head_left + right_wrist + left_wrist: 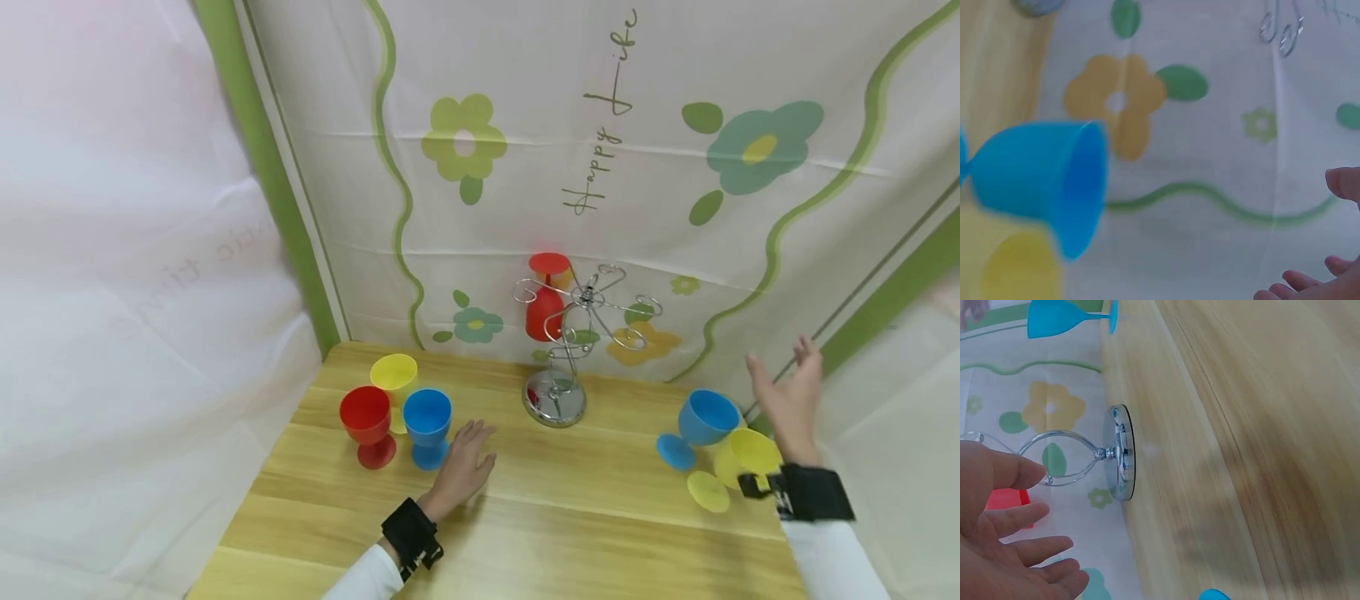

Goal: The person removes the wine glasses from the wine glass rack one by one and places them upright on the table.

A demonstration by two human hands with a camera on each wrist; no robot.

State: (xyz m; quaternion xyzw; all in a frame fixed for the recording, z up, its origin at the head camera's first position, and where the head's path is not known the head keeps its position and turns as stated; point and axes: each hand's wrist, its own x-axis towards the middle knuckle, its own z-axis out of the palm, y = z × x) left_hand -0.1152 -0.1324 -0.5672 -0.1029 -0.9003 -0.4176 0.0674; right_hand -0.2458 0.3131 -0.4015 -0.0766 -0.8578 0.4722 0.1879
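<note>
My left hand (461, 468) is low over the table, fingers loosely spread and holding nothing, just right of a blue goblet (427, 414). Beside that goblet stand a red goblet (366, 417) and a yellow goblet (393, 372). In the air at the right, my right hand (793, 400) has thumb and fingers apart and grips nothing. Near it on the table are another blue goblet (708, 417) and another yellow goblet (746, 458), the latter partly hidden by my wrist. A red goblet (545, 312) hangs upside down from a chrome goblet rack (555, 398) at the back.
The wooden table (570, 533) ends at a printed fabric wall (517, 217) behind the rack. White fabric also encloses the left and right sides. Curled wire arms (633, 337) of the rack reach out at several angles.
</note>
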